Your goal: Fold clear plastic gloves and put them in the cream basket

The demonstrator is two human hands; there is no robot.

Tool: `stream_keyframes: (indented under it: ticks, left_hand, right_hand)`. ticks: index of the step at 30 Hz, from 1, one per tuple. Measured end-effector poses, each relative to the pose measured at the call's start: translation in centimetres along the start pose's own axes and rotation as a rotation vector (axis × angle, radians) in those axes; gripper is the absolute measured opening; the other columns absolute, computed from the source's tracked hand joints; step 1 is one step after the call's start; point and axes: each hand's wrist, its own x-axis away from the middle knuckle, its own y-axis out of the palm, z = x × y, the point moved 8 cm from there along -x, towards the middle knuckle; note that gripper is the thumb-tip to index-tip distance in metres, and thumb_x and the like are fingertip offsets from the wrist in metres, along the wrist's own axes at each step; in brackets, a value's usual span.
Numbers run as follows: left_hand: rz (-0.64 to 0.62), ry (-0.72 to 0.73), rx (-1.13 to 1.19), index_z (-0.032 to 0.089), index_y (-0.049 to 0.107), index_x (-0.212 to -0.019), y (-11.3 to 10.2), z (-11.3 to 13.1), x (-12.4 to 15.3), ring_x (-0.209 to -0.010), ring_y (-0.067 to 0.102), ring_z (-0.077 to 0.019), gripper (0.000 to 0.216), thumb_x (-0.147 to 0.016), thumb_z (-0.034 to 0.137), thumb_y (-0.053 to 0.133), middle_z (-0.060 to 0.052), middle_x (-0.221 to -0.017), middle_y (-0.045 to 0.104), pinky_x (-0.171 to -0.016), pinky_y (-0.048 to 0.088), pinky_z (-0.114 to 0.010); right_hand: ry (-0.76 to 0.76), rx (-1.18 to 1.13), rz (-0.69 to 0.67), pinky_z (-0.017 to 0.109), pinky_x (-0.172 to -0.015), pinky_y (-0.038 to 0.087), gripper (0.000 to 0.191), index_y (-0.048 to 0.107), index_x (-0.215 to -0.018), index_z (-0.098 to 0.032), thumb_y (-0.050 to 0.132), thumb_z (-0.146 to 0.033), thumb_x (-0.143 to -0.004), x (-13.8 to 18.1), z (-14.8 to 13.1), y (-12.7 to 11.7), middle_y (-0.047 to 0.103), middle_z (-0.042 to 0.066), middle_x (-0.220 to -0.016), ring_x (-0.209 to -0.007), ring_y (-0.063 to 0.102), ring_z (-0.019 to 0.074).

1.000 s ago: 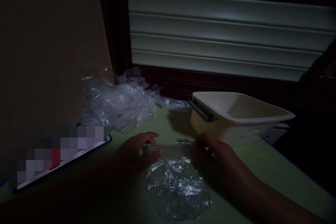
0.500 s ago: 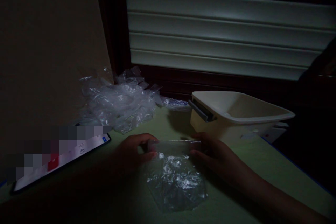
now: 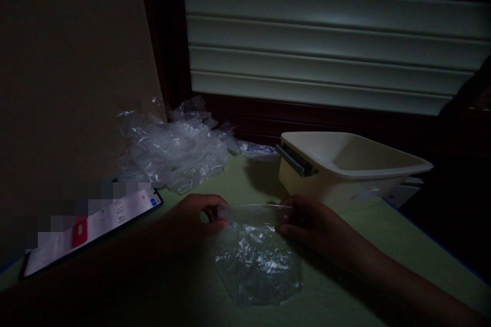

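Note:
A clear plastic bag (image 3: 261,265) is stretched flat just above the green table, its far edge drawn straight between my two hands. My left hand (image 3: 201,217) pinches the left corner of that edge between thumb and fingers. At the opposite corner my right hand (image 3: 307,219) has the same pinching hold. The bag's crinkled lower part spreads toward me and catches the light. Past my left hand lies a heap of crumpled clear plastic bags (image 3: 176,148). A cream plastic bin (image 3: 318,184) with a grey handle stands beyond my right hand.
A phone (image 3: 95,232) with a lit screen lies on the left of the green table (image 3: 356,276). More clear plastic (image 3: 257,150) lies behind, near the dark-framed slatted panel (image 3: 318,46). A pale object (image 3: 406,191) sits partly hidden behind the bin.
Both hands keep their hold on the bag, which has barely shifted. The bag's lower end sits very slightly higher in view.

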Motion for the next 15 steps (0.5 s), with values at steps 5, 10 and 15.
stream_keyframes:
  ticks: [5, 10, 15]
  left_hand:
    - [-0.033, 0.048, -0.002, 0.015, 0.060, -0.078, 0.2, 0.5, 0.1, -0.070, 0.057, -0.0143, 0.015, -0.068, 0.023, 0.054, 0.001, -0.073, 0.062, -0.065, 0.042, -0.022]
    - [0.018, 0.154, -0.044, 0.015, 0.057, -0.070, 0.1, 1.0, 0.1, -0.065, 0.054, -0.0120, 0.007, -0.070, 0.016, 0.050, 0.001, -0.069, 0.059, -0.062, 0.040, -0.021]
    - [0.010, 0.379, -0.131, 0.015, 0.057, -0.071, 0.8, 2.4, 0.7, -0.069, 0.052, -0.0122, 0.015, -0.079, 0.013, 0.044, -0.001, -0.072, 0.057, -0.065, 0.038, -0.022]
  right_hand:
    - [-0.032, 0.014, 0.011, 0.027, -0.063, 0.048, 0.023, 0.053, -0.092, -0.014, 0.052, -0.007, -0.070, -0.1, 0.1, 0.0, 0.063, 0.005, -0.078, -0.070, 0.061, 0.0161]
    - [-0.059, 0.130, 0.031, 0.025, -0.058, 0.046, 0.013, 0.056, -0.079, -0.015, 0.051, -0.006, -0.071, 0.1, -0.6, -0.1, 0.063, 0.004, -0.073, -0.065, 0.059, 0.0149]
    - [-0.142, 0.280, 0.022, 0.023, -0.055, 0.043, 0.021, 0.058, -0.069, -0.015, 0.046, 0.002, -0.065, 0.3, -1.0, 0.0, 0.061, 0.002, -0.067, -0.062, 0.057, 0.0132]
